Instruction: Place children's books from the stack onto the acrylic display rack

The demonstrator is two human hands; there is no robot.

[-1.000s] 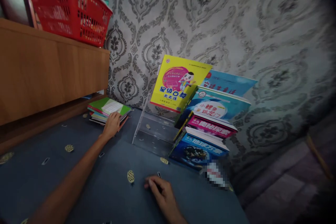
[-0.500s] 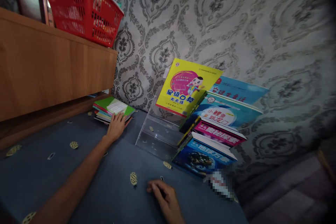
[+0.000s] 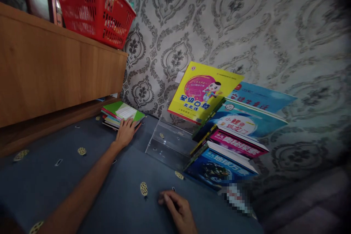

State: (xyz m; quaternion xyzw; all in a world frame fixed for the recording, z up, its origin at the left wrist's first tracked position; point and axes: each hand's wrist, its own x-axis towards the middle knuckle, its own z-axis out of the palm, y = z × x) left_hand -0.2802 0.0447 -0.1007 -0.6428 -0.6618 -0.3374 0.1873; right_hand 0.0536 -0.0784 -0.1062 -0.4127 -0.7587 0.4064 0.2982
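On the blue patterned cloth at the left lies a small stack of books point(image 3: 127, 111), topped by a green one with a white label. My left hand point(image 3: 126, 131) reaches to its near edge, fingers stretched over the green cover; the thumb's grip is hidden. My right hand point(image 3: 179, 208) hovers low in the centre or rests on the cloth, fingers loosely curled with nothing visible in them. Beyond it, a clear stepped stand point(image 3: 167, 151) holds a yellow workbook point(image 3: 203, 93), a teal book point(image 3: 244, 120), a pink-covered book point(image 3: 241, 144) and a blue book point(image 3: 219, 170).
A wooden cabinet point(image 3: 63, 69) borders the left side, with a full red basket point(image 3: 82, 7) on top. Patterned wallpaper point(image 3: 175, 18) covers the wall behind. A light blue book point(image 3: 263, 97) stands at the stand's back. A blurred, pixelated item point(image 3: 237, 199) lies near its right front.
The view has shifted slightly, so the books and stand appear farther right. My left hand stays on the stack, and my right hand stays curled.
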